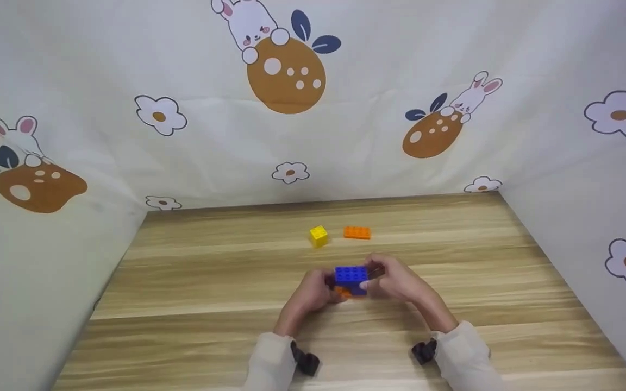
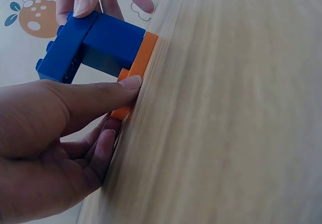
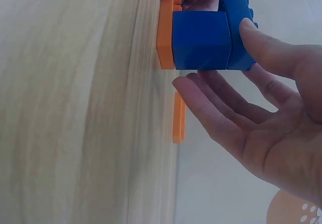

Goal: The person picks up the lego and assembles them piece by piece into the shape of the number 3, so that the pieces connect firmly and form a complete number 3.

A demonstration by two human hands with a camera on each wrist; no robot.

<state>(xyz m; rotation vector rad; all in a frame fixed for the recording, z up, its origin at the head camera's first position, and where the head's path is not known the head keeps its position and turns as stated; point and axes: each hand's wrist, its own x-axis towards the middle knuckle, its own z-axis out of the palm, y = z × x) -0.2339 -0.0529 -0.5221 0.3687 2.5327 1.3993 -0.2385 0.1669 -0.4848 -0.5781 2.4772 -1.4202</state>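
A small stack of toy building bricks stands on the table between both hands. Its base is an orange plate (image 2: 146,50); on the plate's right end sits a blue block (image 3: 201,40). A longer blue studded brick (image 1: 351,276) lies across the top, overhanging to the left above a gap. The left hand (image 1: 313,290) pinches the left end of the orange plate, thumb along its upper side. At the stack's right, the right hand (image 1: 397,278) holds the upper blue brick, its thumb on the near side and an index finger behind; the other fingers stretch out loosely.
Behind the stack, a yellow cube brick (image 1: 319,236) and another orange plate (image 1: 357,232) lie on the wood-grain table (image 1: 199,271). Cloth walls (image 1: 210,152) printed with rabbits and flowers rise at the back and both sides. Both wrists carry a black camera (image 1: 306,361).
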